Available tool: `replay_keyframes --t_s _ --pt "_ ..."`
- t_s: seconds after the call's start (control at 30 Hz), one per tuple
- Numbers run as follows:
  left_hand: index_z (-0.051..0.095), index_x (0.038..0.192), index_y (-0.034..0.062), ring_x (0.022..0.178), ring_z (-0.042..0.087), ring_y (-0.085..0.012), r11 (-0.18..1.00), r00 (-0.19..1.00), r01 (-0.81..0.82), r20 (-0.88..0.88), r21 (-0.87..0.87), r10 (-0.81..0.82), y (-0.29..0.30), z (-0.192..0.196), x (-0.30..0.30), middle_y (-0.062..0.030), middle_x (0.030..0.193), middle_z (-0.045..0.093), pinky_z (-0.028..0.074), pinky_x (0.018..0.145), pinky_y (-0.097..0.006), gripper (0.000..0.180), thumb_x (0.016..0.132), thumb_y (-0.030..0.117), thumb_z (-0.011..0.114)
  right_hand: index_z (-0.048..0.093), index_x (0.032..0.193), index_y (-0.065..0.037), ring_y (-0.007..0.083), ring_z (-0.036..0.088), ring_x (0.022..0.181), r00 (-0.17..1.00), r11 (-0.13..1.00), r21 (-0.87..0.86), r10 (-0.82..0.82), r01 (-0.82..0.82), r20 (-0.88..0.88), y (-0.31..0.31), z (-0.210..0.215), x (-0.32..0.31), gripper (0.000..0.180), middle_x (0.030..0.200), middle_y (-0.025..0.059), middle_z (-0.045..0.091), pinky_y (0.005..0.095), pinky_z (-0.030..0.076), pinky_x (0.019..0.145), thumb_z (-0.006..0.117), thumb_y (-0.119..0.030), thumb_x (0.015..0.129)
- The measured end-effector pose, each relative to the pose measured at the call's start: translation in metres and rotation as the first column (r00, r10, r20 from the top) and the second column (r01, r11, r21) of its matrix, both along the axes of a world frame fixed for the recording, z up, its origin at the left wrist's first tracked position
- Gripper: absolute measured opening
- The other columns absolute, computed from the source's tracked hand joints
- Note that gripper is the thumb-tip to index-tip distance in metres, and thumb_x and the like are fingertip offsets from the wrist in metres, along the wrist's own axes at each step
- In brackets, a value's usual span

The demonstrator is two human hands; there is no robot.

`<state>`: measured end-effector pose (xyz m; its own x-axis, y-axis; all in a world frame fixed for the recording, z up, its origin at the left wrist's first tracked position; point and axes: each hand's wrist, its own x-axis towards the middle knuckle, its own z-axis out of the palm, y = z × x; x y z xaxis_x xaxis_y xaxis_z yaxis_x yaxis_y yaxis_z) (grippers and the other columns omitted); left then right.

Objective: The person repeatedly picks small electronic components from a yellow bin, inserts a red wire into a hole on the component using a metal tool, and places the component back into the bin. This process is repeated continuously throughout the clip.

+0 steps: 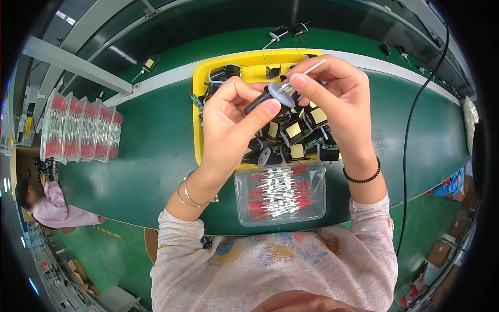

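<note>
Over a yellow bin (198, 130), my left hand (226, 117) grips a black cylindrical part with a grey round flange (279, 95), tilted toward the right. My right hand (340, 99) pinches a thin white tube (314, 67) between thumb and fingers, right at the flange. Its lower end is partly covered by the fingers, so I cannot tell how far it goes in. Under my hands the bin holds many similar black parts (293, 130), some with cream-coloured square pads and thin wires. Nearer me stands a clear plastic box (244, 217) of red-and-white thin pieces (280, 192).
A stack of clear boxes (78, 130) with red-and-white pieces stands at the left of the green table (145, 135). Beyond a pale rail, black parts (278, 34) lie on a green belt. A black cable (408, 130) hangs at the right. A person in pink (54, 208) works far left.
</note>
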<state>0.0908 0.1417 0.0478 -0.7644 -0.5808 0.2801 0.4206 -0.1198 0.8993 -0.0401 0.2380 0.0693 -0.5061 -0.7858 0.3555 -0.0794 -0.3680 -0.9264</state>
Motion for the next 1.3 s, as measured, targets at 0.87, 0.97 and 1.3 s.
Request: replay_keyframes --t_s 0.87,0.97,1.3 --pt "0.068 0.087 0.0122 0.112 0.041 -0.0243 -0.055 0.728 0.684 0.675 -0.728 0.122 -0.13 -0.049 -0.096 -0.0012 0.118 0.056 0.032 0.098 -0.038 0.026 0.07 0.001 0.052 0.064 0.089 -0.006 0.0214 0.061 0.059 0.856 0.912 0.399 0.282 -0.098 -0.433 0.069 -0.01 0.001 0.02 0.071 0.0077 0.063 0.029 0.048 0.054 0.069 -0.014 0.071" --pt "0.065 0.095 0.0071 0.11 0.043 -0.0256 -0.036 0.766 0.641 0.636 -0.767 0.091 -0.116 -0.048 -0.098 -0.0053 0.109 0.058 0.034 0.095 -0.038 0.026 0.07 0.006 0.058 0.064 0.09 -0.005 0.0209 0.061 0.062 0.787 0.889 0.437 0.364 -0.135 -0.498 0.079 -0.009 0.011 0.02 0.073 0.0075 0.063 0.0297 0.048 0.056 0.068 -0.014 0.072" --pt "0.045 0.098 0.0027 0.089 0.046 -0.0123 0.464 0.938 0.157 0.279 -0.872 0.206 -0.076 0.003 -0.052 -0.0035 0.094 0.045 0.036 0.085 -0.023 0.031 0.072 -0.003 0.061 0.057 0.07 -0.002 0.0271 0.061 0.071 0.339 0.764 0.645 0.603 0.015 -0.722 0.081 -0.097 0.071 0.012 0.07 0.0121 0.058 0.0354 0.05 0.057 0.06 -0.008 0.06"
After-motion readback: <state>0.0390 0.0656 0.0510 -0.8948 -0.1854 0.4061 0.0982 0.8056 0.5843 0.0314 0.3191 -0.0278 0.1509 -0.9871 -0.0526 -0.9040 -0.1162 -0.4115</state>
